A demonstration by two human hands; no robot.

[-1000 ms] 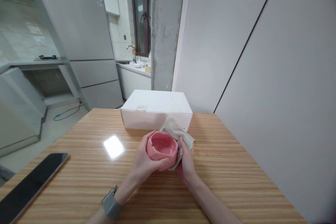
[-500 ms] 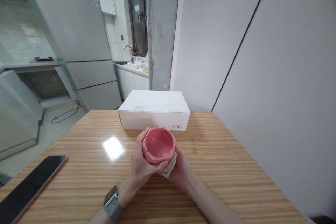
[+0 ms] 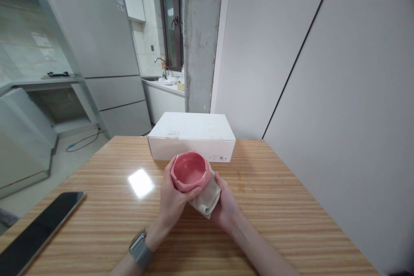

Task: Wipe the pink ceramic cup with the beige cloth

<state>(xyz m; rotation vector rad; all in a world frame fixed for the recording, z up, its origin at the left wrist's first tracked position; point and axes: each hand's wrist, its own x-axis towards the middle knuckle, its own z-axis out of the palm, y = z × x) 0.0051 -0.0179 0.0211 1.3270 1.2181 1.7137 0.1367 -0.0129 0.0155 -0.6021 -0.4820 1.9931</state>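
Note:
A pink bowl point(image 3: 190, 171) with a wavy, petal-like rim is held above the table, its hollow facing up towards me and tilted a little. My left hand point(image 3: 173, 194) grips it, fingers round the left side and thumb across the near side. Against the bowl's lower right side lies a folded off-white cloth point(image 3: 207, 196). That cloth is in my right hand point(image 3: 226, 202), whose fingers close on its right edge. The bowl's underside is hidden by cloth and hands.
A white cardboard box point(image 3: 192, 148) stands on the wood-grain table point(image 3: 278, 215) just beyond the bowl. At the left edge lies a black phone point(image 3: 42, 228). A white wall point(image 3: 339, 108) rises on the right; a fridge point(image 3: 93, 34) stands behind to the left.
The bowl has shifted slightly left and up and tipped towards the left. My right hand and the cloth have come away a little from beneath it, so more cloth shows.

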